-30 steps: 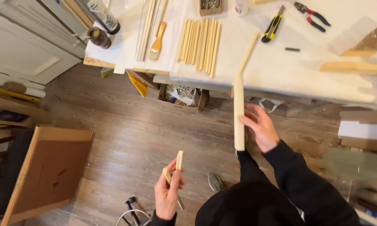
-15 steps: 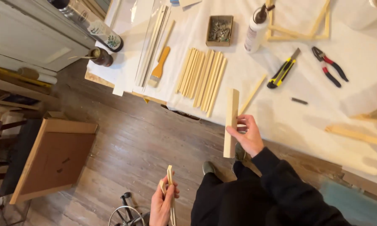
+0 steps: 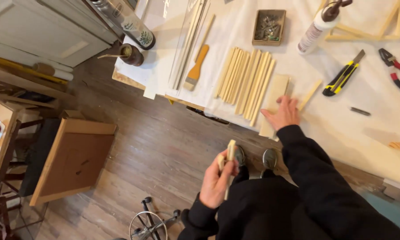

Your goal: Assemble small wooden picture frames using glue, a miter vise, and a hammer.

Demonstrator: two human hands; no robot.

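Observation:
My right hand (image 3: 283, 114) lies flat, fingers spread, on a pale flat wooden board (image 3: 275, 92) that rests on the white-covered table (image 3: 342, 129) near its front edge. To the left of the board sits a row of several thin wooden strips (image 3: 244, 80). A loose short strip (image 3: 310, 95) lies just right of my hand. My left hand (image 3: 217, 180) is down over the floor, in front of my body, gripping a few short wooden sticks (image 3: 230, 153) upright.
On the table are a paintbrush (image 3: 196, 69), a small box of metal bits (image 3: 269, 27), a glue bottle (image 3: 317, 30), a yellow utility knife (image 3: 343, 78), red pliers (image 3: 397, 75) and a wooden frame (image 3: 388, 26). A brown panel (image 3: 73, 158) leans on the floor at left; a stool base (image 3: 149, 222) is below.
My right hand has brought the long board from upright in the air down flat onto the table. The view has swung toward the table. My left hand still holds the sticks.

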